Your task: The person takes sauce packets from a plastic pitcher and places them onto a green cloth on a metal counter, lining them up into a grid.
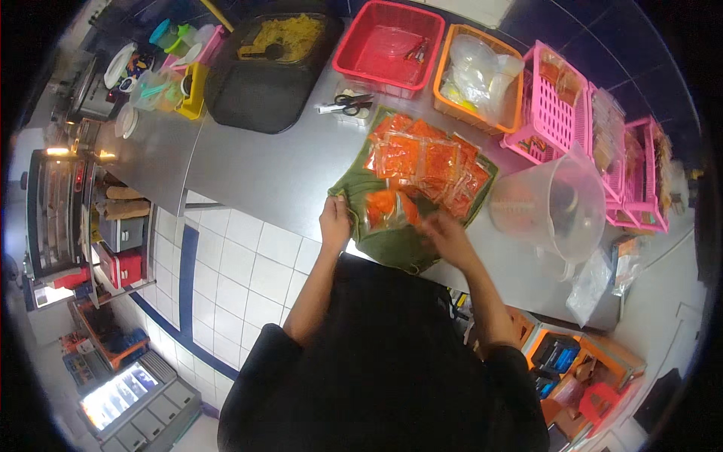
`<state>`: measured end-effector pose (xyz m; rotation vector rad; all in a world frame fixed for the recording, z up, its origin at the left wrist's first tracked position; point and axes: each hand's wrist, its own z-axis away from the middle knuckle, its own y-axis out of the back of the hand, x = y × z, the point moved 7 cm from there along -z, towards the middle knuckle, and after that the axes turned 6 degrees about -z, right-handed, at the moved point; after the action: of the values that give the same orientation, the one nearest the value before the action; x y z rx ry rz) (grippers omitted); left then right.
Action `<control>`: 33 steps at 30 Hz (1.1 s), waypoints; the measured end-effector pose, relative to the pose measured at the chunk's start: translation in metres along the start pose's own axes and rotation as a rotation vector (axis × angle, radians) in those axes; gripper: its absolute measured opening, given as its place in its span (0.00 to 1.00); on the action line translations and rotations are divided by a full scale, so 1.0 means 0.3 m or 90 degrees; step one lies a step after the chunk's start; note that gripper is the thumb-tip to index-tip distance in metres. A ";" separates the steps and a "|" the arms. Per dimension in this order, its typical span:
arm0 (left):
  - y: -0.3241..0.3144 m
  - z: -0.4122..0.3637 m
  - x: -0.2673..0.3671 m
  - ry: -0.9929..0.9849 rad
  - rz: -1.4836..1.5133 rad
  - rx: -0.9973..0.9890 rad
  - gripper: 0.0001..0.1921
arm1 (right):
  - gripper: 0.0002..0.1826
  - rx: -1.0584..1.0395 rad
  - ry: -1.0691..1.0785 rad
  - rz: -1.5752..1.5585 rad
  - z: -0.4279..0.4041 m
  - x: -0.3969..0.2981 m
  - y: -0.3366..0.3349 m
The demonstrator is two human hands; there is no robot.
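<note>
My left hand (335, 222) pinches the near left edge of a green cloth (390, 246) spread on the steel table. On that cloth lies a heap of clear sachets (432, 161) filled with something orange-red. One blurred sachet (382, 210) is nearer to me, apart from most of the heap. My right hand (449, 237) is blurred by motion over the right side of the cloth, its fingertips close to the orange packets. Whether it grips one cannot be made out.
Behind the cloth stand a red basket (395, 82), an orange basket (440, 90) of plastic bags and pink baskets (565, 113). Black-handled scissors (353, 101) lie beyond it. Right is a clear plastic jug (545, 209); left, a black tray (254, 96). The steel tabletop (254, 164) ends above white floor tiles.
</note>
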<state>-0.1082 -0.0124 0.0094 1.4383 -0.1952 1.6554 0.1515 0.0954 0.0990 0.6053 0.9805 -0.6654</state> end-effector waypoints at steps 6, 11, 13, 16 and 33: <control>0.049 0.052 0.029 0.039 0.040 0.019 0.17 | 0.24 0.091 -0.063 0.252 0.042 0.132 0.011; 0.082 0.069 0.029 -0.018 0.032 0.094 0.16 | 0.27 0.169 -0.095 0.373 -0.084 0.042 -0.055; 0.093 0.100 0.136 -0.090 0.010 0.153 0.16 | 0.24 0.221 -0.048 0.405 -0.146 0.134 -0.057; 0.155 0.117 0.191 -0.129 0.041 0.247 0.16 | 0.16 0.084 -0.160 -0.265 -0.115 0.208 -0.105; -0.394 0.184 0.204 -0.394 -0.485 -0.247 0.10 | 0.07 0.030 -0.121 -0.342 -0.117 0.423 -0.179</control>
<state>0.0190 0.0524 0.0287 1.4286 -0.2526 0.5051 0.1430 0.0567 -0.0376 0.3066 0.9535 -1.2029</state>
